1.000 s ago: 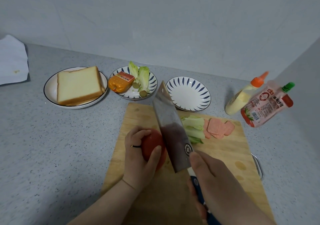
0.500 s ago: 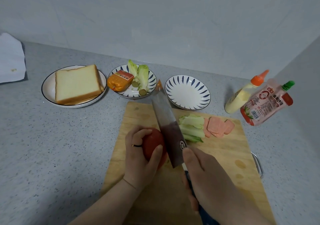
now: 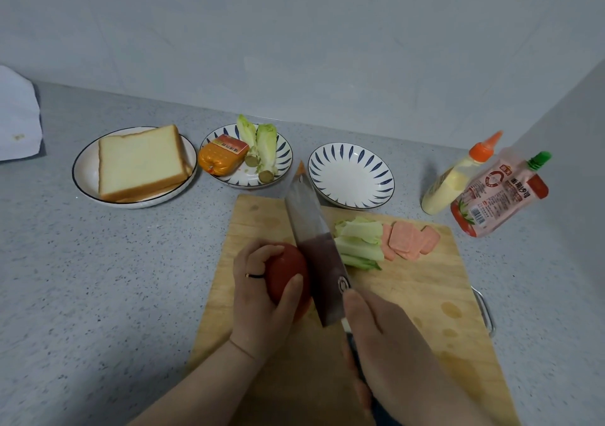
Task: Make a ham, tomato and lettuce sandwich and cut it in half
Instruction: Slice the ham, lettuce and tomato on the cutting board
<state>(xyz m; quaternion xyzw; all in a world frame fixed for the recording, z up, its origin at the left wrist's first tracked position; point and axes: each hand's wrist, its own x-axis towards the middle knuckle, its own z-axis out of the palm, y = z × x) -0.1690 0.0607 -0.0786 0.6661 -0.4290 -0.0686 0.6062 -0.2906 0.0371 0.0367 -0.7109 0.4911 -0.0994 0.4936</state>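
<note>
Left grip: my left grip (image 3: 262,301) clasps the round red tomato (image 3: 288,271) on the pale wooden cutting board (image 3: 425,294). The fingers are curled over its far side and the thumb lies on its near top.
Right grip: my right grip (image 3: 383,337) is clenched round the handle of the broad steel cleaver (image 3: 314,245), with one fingertip up at the blade's heel.
Blade: it leans against the tomato's right flank, tip pointing away from me. I cannot tell whether the edge has entered.
Room left: the board's left edge runs just beside my left grip's knuckles, and beyond it is open speckled grey desk (image 3: 114,278).
Room right: bare board stretches right of my right grip, out to the metal loop handle (image 3: 486,311) at the board's edge.
Ahead: just right of the blade lie cut pale green lettuce pieces (image 3: 358,239), touching the pink ham slices (image 3: 409,240). Farther off, a white plate with blue strokes (image 3: 352,176) sits at the board's far edge.
</note>
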